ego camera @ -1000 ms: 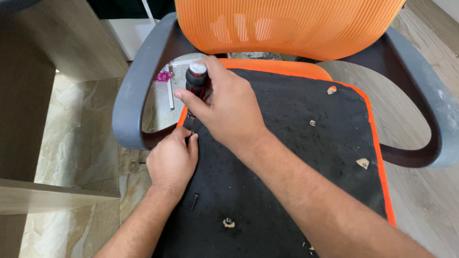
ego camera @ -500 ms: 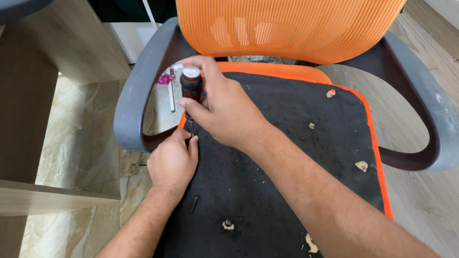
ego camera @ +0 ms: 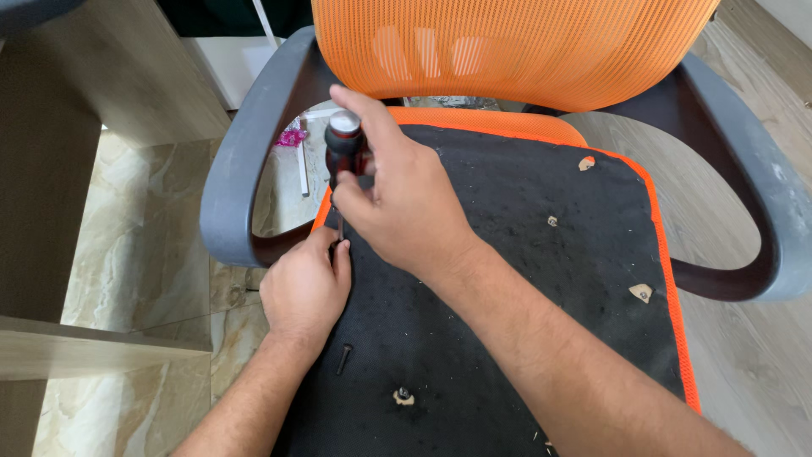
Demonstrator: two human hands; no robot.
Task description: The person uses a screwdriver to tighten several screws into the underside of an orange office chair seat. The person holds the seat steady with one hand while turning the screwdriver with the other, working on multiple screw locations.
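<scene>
At the seat's front-left corner: I see my right hand [ego camera: 406, 199] closed around the dark red screwdriver [ego camera: 345, 152], blade down by the orange seat edge [ego camera: 326, 211].
Left hand [ego camera: 306, 288]: curled, fingertips pinching at the blade tip; what it holds is hidden.
Change: over 1 second the handle has turned slightly, so I judge the screw is being driven.
Loose black screw [ego camera: 343, 359]: on the black seat underside [ego camera: 507, 279].

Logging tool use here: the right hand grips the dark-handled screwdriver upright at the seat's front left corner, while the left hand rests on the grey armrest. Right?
Not quite. In the head view, the left hand is on the black seat, steadying the shaft of the screwdriver, not on the grey armrest. The right hand grips the handle, as stated.
</scene>
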